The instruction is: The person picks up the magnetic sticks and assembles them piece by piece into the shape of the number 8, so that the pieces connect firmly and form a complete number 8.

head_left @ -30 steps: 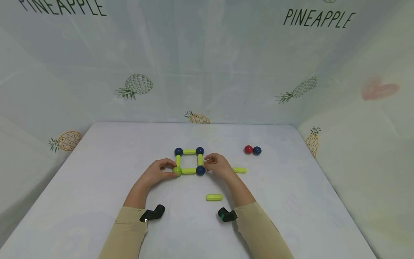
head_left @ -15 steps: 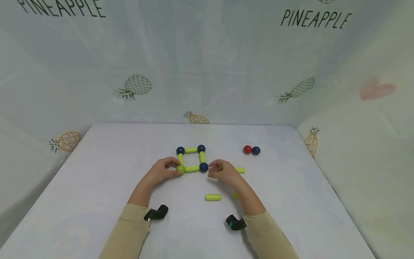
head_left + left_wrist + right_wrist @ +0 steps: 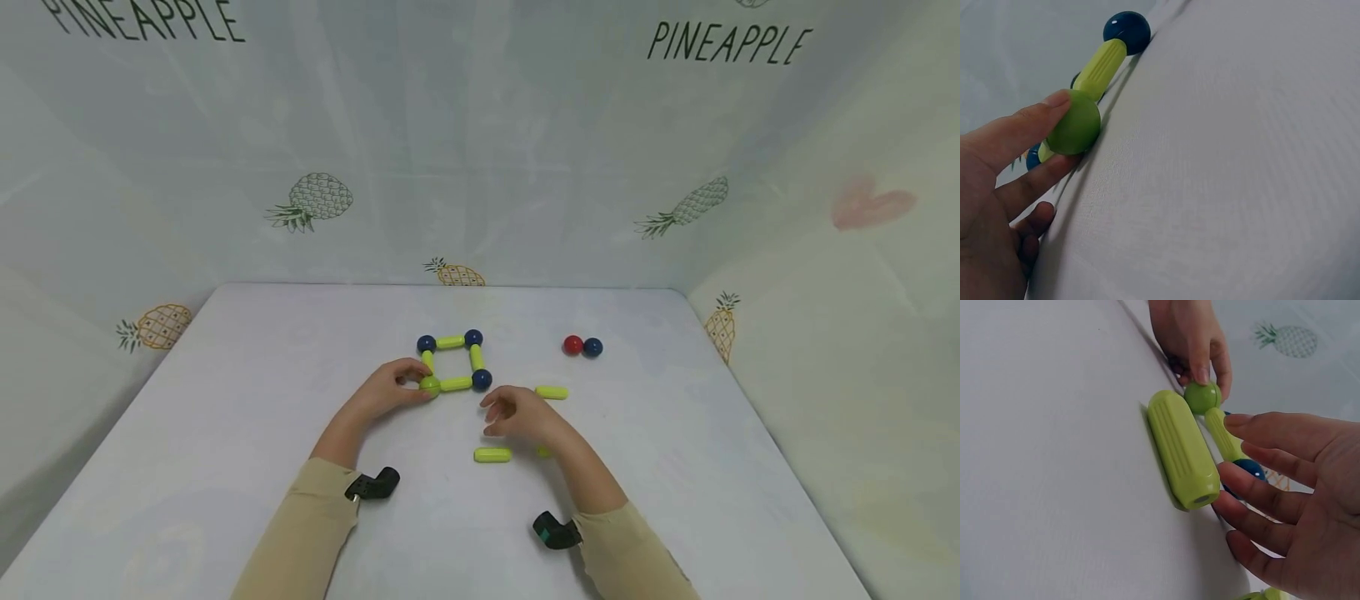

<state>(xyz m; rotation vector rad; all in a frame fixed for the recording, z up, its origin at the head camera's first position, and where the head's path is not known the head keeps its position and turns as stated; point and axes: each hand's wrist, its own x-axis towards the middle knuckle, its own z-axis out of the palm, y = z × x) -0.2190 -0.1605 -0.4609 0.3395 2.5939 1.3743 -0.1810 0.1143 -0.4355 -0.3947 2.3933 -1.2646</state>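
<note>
On the table a square frame is made of yellow-green rods [image 3: 456,384], three dark blue balls [image 3: 482,380] and one green ball [image 3: 430,385] at the near left corner. My left hand [image 3: 393,387] pinches that green ball between thumb and fingers; the left wrist view shows the thumb on top of the ball [image 3: 1074,124]. My right hand [image 3: 522,414] is held just right of and nearer than the frame's near right blue ball, apart from it. Its fingers are loosely bent with nothing between them. A loose yellow-green rod [image 3: 1183,450] lies close to its fingertips in the right wrist view.
A loose rod [image 3: 492,455] lies nearer the front, another rod [image 3: 552,392] beyond the right hand. One more rod [image 3: 543,452] is partly hidden by the right arm. A red ball [image 3: 573,345] and a blue ball [image 3: 592,347] touch at the back right.
The square frame has slid slightly away and to the right with my left hand on its green ball. My right hand has drawn back from the near right blue ball, toward the front right.
</note>
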